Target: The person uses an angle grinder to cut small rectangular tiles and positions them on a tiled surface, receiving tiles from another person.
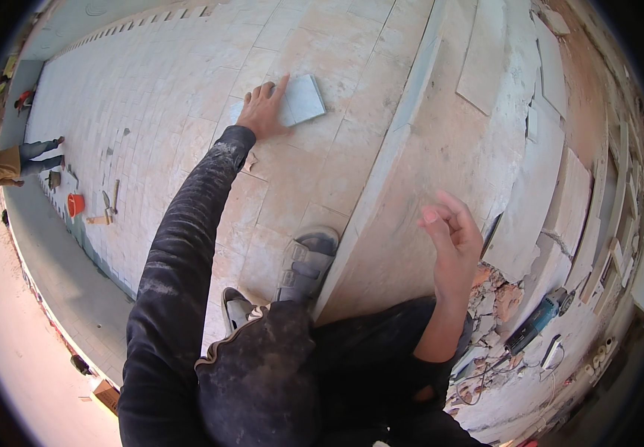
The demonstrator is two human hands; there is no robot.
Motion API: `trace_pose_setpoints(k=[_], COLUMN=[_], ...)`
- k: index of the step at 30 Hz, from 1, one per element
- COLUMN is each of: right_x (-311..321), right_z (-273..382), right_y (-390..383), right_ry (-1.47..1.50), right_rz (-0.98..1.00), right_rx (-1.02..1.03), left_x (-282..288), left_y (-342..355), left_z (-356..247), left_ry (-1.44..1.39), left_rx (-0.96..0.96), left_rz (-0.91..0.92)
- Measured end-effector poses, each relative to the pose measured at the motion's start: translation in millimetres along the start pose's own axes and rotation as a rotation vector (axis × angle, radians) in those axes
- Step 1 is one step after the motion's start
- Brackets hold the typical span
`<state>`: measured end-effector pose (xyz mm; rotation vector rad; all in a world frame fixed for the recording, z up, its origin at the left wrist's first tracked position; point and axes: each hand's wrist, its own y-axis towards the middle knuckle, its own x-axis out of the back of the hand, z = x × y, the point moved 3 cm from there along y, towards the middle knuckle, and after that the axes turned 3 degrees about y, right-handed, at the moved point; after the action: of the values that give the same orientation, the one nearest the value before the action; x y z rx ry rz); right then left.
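One pale tile point(307, 101) lies far on the floor point(292, 182), partly beneath the splayed left hand point(264, 112); the right hand point(454, 235) is half-curled, its grip indeterminable; one orange bucket point(75, 205), left, and one cardboard box point(106, 396), near left, show contents and markings indistinctly.

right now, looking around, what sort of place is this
Probably a building or renovation site: a teal power tool lies by broken masonry, and an orange bucket sits near hand tools.

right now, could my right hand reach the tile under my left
Probably, with a lean: your right hand looks free and nothing visible stands between, though your left hand covers part of the tile.
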<state>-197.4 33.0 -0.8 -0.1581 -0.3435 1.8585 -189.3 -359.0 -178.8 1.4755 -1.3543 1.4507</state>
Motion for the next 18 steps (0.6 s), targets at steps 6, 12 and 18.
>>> trace_pose_setpoints(k=[6,12,18], right_x=[-0.6,1.7,3.9], right_z=[0.2,1.7,0.2], right_y=[0.4,2.3,2.6], right_ry=[-0.045,-0.061,-0.04], right_rz=[0.023,0.009,0.015], right_rx=[0.009,0.019,0.034], left_x=[0.6,11.3,7.7], left_y=[-1.4,6.5,-9.1], left_z=[8.9,2.3,15.8], left_ry=[0.001,-0.057,-0.106], left_rx=[-0.011,-0.009,-0.045], left_rz=[-0.046,0.028,-0.105])
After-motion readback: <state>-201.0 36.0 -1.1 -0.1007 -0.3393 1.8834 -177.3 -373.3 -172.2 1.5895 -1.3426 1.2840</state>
